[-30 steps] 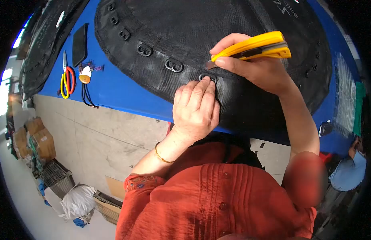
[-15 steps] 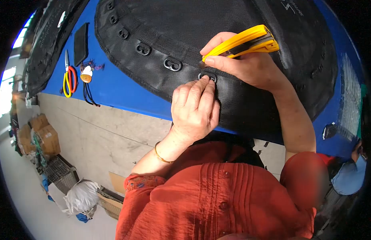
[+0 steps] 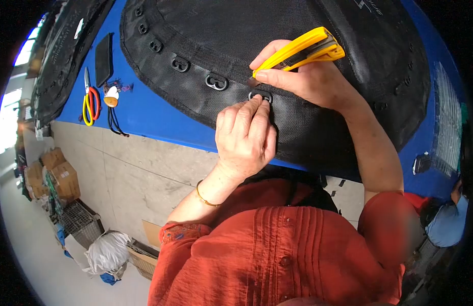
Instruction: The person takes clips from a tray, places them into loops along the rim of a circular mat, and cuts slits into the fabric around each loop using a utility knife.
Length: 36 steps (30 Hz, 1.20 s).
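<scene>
My right hand (image 3: 310, 81) is closed around a yellow utility knife (image 3: 302, 48), its blade tip down at the black mesh fabric (image 3: 318, 132) just above a black buckle (image 3: 260, 96). The fingertips of my left hand (image 3: 245, 133) press on that buckle, the fingers close together, and partly cover it. More black double-ring buckles, such as one at the left (image 3: 216, 81) and another further up (image 3: 179, 64), sit in a curved row along the fabric's edge.
On the blue table (image 3: 160, 120) lie scissors (image 3: 88, 102), a dark phone-like slab (image 3: 103, 60) and a corded tag (image 3: 111, 97). Cartons (image 3: 65, 181) and a white sack (image 3: 107, 252) stand on the floor. Another person (image 3: 448, 224) is at the right edge.
My right hand with the knife has moved left and slightly down, the blade staying near the buckle. The fabric and my left hand have shifted slightly left in view.
</scene>
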Each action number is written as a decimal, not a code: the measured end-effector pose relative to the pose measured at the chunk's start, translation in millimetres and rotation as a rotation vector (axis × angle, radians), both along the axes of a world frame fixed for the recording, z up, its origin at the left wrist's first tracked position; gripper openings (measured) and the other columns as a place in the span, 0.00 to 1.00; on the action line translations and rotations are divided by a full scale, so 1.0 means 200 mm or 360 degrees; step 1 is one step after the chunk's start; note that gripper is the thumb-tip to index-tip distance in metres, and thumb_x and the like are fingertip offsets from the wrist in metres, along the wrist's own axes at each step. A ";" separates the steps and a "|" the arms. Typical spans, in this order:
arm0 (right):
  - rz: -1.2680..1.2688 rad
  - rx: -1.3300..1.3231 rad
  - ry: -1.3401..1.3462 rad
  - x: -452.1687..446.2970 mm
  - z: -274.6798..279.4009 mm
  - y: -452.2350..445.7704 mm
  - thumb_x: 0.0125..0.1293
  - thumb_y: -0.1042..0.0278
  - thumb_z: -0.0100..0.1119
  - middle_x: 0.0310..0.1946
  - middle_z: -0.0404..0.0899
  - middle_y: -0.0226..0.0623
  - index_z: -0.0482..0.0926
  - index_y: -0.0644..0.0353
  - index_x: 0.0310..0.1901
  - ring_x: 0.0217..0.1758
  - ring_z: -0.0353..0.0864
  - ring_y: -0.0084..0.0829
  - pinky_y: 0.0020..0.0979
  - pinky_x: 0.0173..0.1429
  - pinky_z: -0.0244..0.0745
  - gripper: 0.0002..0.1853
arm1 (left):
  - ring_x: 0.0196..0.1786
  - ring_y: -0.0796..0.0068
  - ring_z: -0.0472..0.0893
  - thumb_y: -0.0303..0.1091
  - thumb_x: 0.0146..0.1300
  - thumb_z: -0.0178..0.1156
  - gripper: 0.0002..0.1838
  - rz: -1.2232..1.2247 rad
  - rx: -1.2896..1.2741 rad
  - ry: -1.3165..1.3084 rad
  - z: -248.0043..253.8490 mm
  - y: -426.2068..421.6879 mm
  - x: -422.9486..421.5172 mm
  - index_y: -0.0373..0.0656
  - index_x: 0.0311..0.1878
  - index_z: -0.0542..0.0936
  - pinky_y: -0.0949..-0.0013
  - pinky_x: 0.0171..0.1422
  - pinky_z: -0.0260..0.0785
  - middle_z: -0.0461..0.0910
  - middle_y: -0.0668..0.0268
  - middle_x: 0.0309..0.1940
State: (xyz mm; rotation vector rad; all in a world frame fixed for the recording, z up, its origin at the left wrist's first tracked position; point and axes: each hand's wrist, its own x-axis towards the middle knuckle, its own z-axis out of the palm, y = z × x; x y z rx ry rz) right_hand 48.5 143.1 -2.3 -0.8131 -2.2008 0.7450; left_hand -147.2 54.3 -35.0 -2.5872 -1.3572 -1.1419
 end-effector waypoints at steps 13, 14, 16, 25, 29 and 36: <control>-0.0018 -0.0351 0.0155 0.01 0.01 -0.01 0.70 0.66 0.67 0.49 0.83 0.32 0.84 0.57 0.48 0.53 0.85 0.33 0.31 0.60 0.78 0.09 | 0.46 0.58 0.82 0.28 0.54 0.67 0.19 -0.0005 0.0039 -0.0023 -0.01 0.01 0.00 0.34 0.50 0.85 0.58 0.52 0.72 0.84 0.55 0.49; -0.0021 -0.0382 0.0171 0.01 0.01 -0.01 0.69 0.66 0.67 0.49 0.83 0.32 0.83 0.57 0.49 0.53 0.85 0.32 0.31 0.60 0.78 0.09 | 0.46 0.58 0.82 0.28 0.54 0.67 0.19 -0.0002 0.0043 -0.0024 -0.01 0.01 0.00 0.34 0.50 0.85 0.58 0.52 0.72 0.84 0.55 0.49; 0.0010 -0.0198 0.0104 0.02 0.00 0.00 0.69 0.67 0.67 0.50 0.83 0.32 0.83 0.57 0.49 0.53 0.85 0.33 0.31 0.60 0.78 0.10 | 0.46 0.58 0.82 0.28 0.54 0.67 0.19 -0.0002 0.0051 -0.0029 -0.02 0.01 0.00 0.34 0.50 0.85 0.58 0.52 0.72 0.84 0.55 0.49; 0.0080 0.0009 -0.0039 0.07 0.00 0.01 0.68 0.68 0.66 0.51 0.83 0.33 0.84 0.55 0.49 0.55 0.85 0.33 0.30 0.61 0.78 0.09 | 0.48 0.58 0.83 0.24 0.54 0.65 0.19 0.0026 0.0022 -0.0029 -0.01 0.00 0.01 0.37 0.51 0.85 0.59 0.56 0.73 0.85 0.57 0.50; 0.0101 -0.0012 -0.0020 0.08 0.00 0.01 0.68 0.67 0.67 0.51 0.83 0.34 0.84 0.56 0.49 0.55 0.85 0.34 0.30 0.62 0.78 0.10 | 0.48 0.58 0.83 0.25 0.55 0.65 0.19 0.0025 0.0037 -0.0021 -0.01 0.00 0.00 0.37 0.52 0.85 0.59 0.55 0.73 0.85 0.57 0.50; 0.0158 -0.0114 0.0005 0.09 0.03 0.01 0.69 0.68 0.66 0.51 0.83 0.34 0.85 0.57 0.49 0.56 0.85 0.32 0.30 0.62 0.78 0.09 | 0.47 0.58 0.82 0.25 0.55 0.65 0.19 0.0015 0.0051 -0.0021 0.00 0.00 0.00 0.37 0.52 0.85 0.59 0.55 0.73 0.85 0.57 0.50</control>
